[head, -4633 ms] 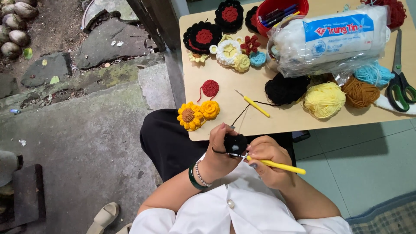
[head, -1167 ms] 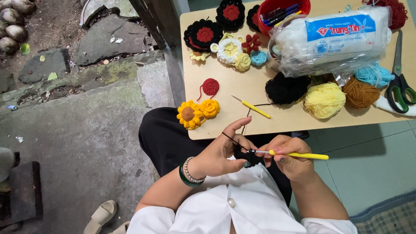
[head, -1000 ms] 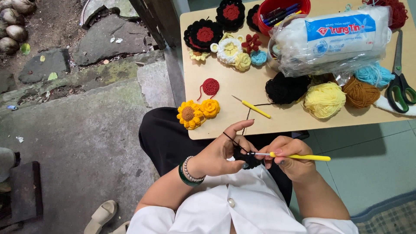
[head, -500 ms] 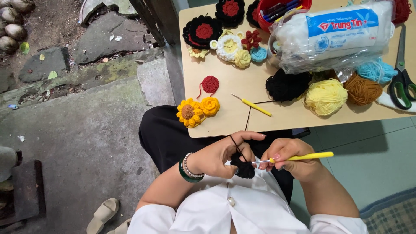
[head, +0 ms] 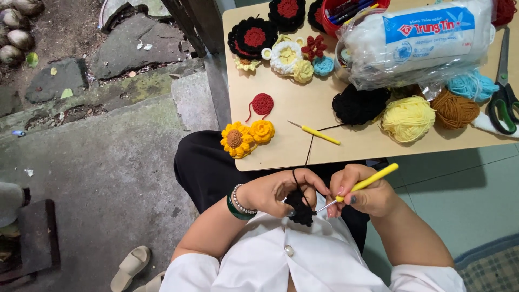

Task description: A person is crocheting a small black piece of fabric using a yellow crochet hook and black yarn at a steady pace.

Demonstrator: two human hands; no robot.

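Crocheting a small black piece [head: 300,208] held over the lap, both hands close together just below the table edge.

Left hand [head: 278,189] pinches the black piece, beaded and green bracelets [head: 236,201] at its wrist; right hand [head: 362,192] is closed round a yellow-handled crochet hook [head: 361,186], its metal tip seemingly in the work, though that spot is too small to be sure; black yarn strand [head: 309,151] runs up onto the wooden table [head: 286,108]; farther on lie a yellow crochet sunflower [head: 237,139], a spare yellow hook [head: 319,133], a red crochet disc [head: 263,103]; beyond, black yarn ball [head: 359,104], pale yellow yarn ball [head: 408,119], brown yarn ball [head: 454,108], green-handled scissors [head: 504,100], a clear bag of white stuffing [head: 416,40].
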